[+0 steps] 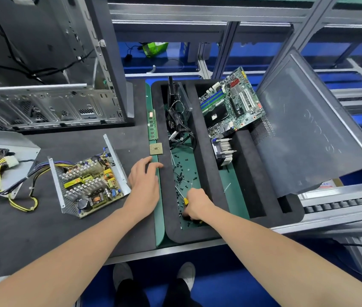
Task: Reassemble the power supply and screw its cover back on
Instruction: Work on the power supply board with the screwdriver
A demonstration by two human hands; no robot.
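Two hands: left hand [144, 182] flat on worktop [42, 235], fingers relaxed; right hand [196, 203] curled round one yellow-handled screwdriver [185, 200] among many black screws [182, 171] in tray [171, 227]. One power supply [89, 182], open, coils and heatsinks bared, left of both hands. One grey cover [22, 145] further left.

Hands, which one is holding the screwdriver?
The right hand, gripping the yellow-handled screwdriver over the screws; the left hand rests open on the bench.

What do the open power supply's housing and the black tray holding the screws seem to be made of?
The power supply housing looks like bare sheet metal: dull silver, thin folded walls, punched vent holes. The black tray is probably dense foam: matte, slightly fuzzy surface, thick rounded edges, no glare.
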